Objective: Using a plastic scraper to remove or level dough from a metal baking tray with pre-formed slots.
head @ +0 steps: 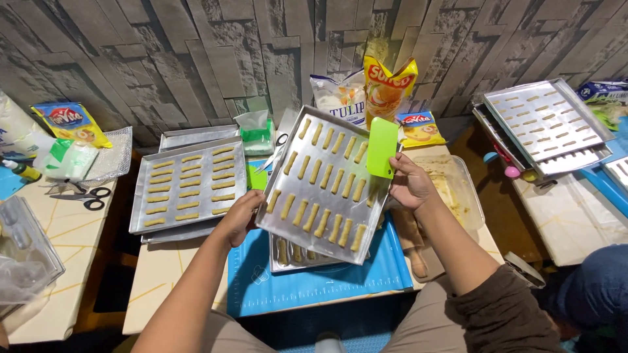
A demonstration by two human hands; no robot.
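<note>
My left hand [241,216] grips the left edge of a metal baking tray [273,221] filled with rows of small dough sticks [322,189], and the tray is lifted and tilted above the table. My right hand [409,183] holds the tray's right edge together with a green plastic scraper [382,147], which stands upright. Under the lifted tray lies another tray [288,258] with dough sticks, resting on a blue mat [386,268].
A filled tray [140,216] lies to the left on stacked trays. More trays [546,121] stand at the right. Yellow and white food bags [386,85] lean at the wall. Scissors [85,196] lie on the left table. A clear tub [468,196] and a rolling pin [412,245] sit at the right.
</note>
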